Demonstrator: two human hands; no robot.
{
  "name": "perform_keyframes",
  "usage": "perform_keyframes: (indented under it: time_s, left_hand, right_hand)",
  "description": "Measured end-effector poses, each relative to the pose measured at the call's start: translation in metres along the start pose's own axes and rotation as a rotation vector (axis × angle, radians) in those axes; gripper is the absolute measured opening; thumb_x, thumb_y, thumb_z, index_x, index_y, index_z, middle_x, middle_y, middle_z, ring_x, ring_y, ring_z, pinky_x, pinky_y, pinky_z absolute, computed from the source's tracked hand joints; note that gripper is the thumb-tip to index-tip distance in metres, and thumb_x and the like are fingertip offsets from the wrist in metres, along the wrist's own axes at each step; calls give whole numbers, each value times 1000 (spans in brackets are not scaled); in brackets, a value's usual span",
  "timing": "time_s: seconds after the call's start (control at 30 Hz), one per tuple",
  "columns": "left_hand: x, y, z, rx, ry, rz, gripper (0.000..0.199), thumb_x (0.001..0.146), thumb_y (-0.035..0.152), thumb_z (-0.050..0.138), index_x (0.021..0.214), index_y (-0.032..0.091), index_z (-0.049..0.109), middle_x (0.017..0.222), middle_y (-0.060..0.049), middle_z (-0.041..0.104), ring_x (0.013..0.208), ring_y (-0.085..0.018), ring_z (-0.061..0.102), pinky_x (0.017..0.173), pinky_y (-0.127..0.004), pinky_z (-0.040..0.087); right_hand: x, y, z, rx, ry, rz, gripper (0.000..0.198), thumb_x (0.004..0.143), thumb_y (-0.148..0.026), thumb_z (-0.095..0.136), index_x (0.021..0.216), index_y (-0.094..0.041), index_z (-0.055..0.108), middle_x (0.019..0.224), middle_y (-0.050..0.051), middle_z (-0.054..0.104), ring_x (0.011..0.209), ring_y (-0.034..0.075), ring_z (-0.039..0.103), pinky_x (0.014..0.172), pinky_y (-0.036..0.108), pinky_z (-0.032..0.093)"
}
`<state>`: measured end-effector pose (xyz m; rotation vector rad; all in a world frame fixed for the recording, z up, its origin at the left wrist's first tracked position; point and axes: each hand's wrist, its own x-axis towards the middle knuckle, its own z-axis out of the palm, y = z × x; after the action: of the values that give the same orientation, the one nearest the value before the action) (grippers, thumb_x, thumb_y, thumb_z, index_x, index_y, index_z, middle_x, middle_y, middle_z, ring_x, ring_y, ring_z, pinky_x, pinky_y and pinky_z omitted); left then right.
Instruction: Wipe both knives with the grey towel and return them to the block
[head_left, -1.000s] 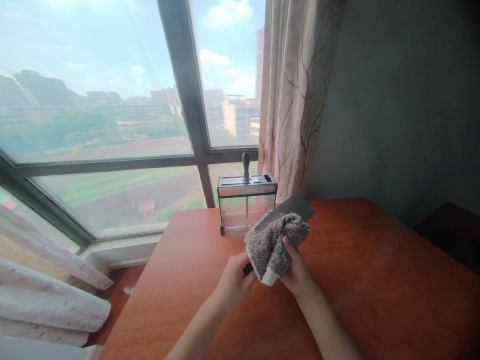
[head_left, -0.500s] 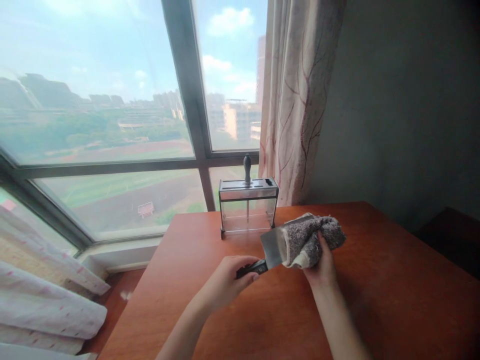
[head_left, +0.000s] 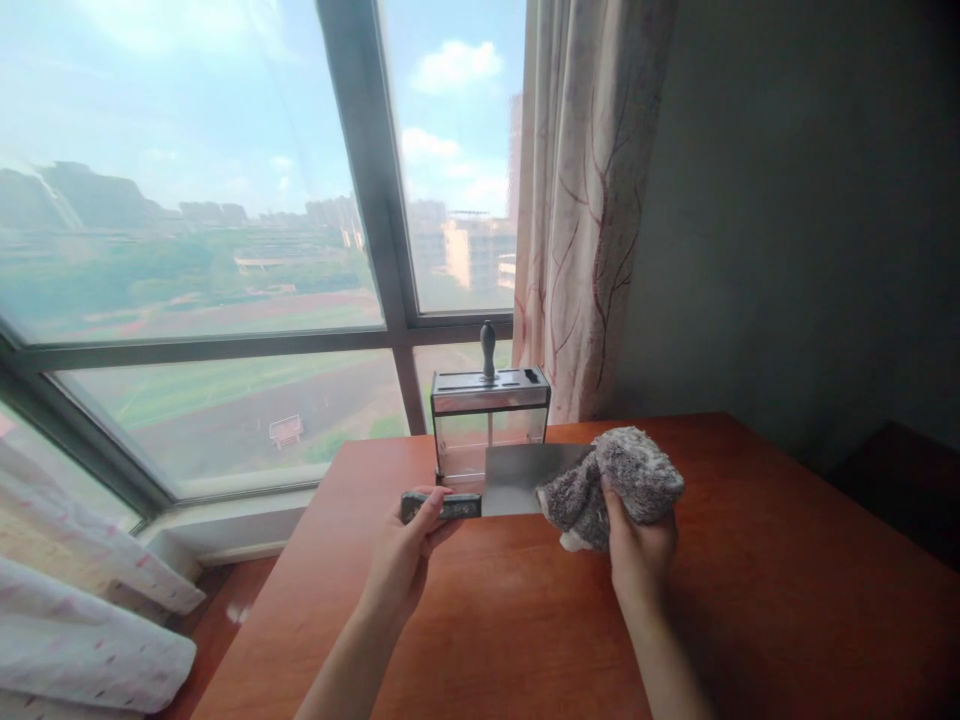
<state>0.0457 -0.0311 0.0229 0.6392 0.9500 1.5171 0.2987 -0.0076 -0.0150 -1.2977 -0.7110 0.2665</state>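
Note:
My left hand [head_left: 411,540] grips the black handle of a cleaver [head_left: 517,480], thumb on top and fingers underneath. The broad steel blade points right and is held about level above the table. A grey, fluffy cloth [head_left: 637,475] with pale edges is bunched in my right hand [head_left: 645,545], whose fingers are mostly hidden behind it. The cloth covers the far end of the blade. Just behind the cleaver stands a knife block [head_left: 491,400] with clear walls and a metallic top; one grey handle [head_left: 488,348] sticks up from it.
The reddish-brown wooden table [head_left: 480,620] spans the foreground. Beyond its far edge are a large window [head_left: 195,250] and a patterned curtain [head_left: 577,220]. More curtain fabric [head_left: 90,630] hangs at the lower left. A dark wall [head_left: 787,220] stands to the right.
My left hand has moved left and turned the cleaver from a slant to nearly level. The cloth has shifted toward the blade's far end, leaving more steel bare.

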Motion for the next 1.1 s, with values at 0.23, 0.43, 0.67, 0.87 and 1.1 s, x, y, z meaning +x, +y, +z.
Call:
perform_keyframes:
  time_s: [0.23, 0.43, 0.67, 0.87, 1.1]
  left_hand:
    - [-3, -3, 6, -5, 32, 19, 31, 69, 33, 79, 87, 12, 66, 86, -8, 72, 85, -20, 69, 77, -32, 58]
    - [-5, -9, 10, 65, 2, 30, 32, 67, 32, 81, 86, 11, 67, 85, -9, 73, 84, -21, 69, 79, -33, 58]
    - [-8, -4, 13, 76, -27, 29, 30, 68, 31, 80, 84, 11, 67, 85, -10, 74, 84, -22, 70, 77, -32, 58]
    - [0, 3, 2, 13, -10, 46, 30, 69, 32, 80, 87, 12, 67, 89, -10, 75, 88, -23, 71, 78, -32, 58]
    - [0, 4, 6, -70, 24, 45, 37, 63, 32, 84, 89, 11, 67, 91, -12, 75, 92, -27, 71, 83, -37, 58]
  right_hand:
    - [-17, -5, 0, -221, -199, -669, 53, 81, -24, 59, 132, -18, 47, 134, 16, 54, 126, 34, 48, 105, 57, 35]
    - [-43, -18, 13, -205, -645, -871, 63, 75, -20, 58, 136, -19, 41, 140, 14, 49, 135, 33, 38, 109, 58, 30]
    - [-39, -24, 10, -11, -787, -742, 66, 68, -16, 62, 132, -26, 50, 141, 6, 51, 135, 31, 39, 113, 55, 25]
    - [-15, -19, 4, 79, -479, -349, 63, 67, -22, 70, 127, -26, 55, 138, 7, 53, 133, 30, 41, 113, 51, 24]
    - [-7, -3, 6, 292, -213, 268, 66, 60, -33, 79, 121, -19, 57, 113, 7, 68, 106, 27, 61, 96, 43, 45]
